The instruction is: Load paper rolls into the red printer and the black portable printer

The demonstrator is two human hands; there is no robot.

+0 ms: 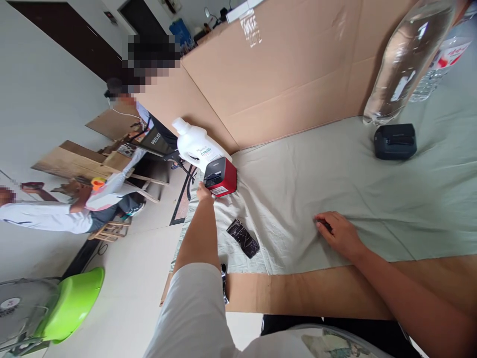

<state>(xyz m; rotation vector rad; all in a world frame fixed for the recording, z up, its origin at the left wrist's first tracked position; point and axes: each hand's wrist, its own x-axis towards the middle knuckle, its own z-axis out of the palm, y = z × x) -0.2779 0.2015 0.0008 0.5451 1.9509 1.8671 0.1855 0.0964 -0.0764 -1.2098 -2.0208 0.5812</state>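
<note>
My left hand [204, 192] reaches far out to the left side of a red and black box-shaped device [226, 176] with a barcode label. Its fingers close against the device's near left corner and are partly hidden. Right behind the device leans a white jug-shaped bottle [199, 144] with a handle. My right hand [340, 232] rests on the grey-green cloth [294, 199], fingers curled. Something small and dark shows between its thumb and fingers, too little to name. Between my arms lies a black rectangular piece with pale crack-like lines [244, 238].
A cardboard wall [290, 74] borders the table's far side. At the right are a large clear bottle [406, 64], a labelled water bottle [439, 64] and a black case [395, 141]. People sit at the left near a green basin [74, 303] and a fan [22, 308].
</note>
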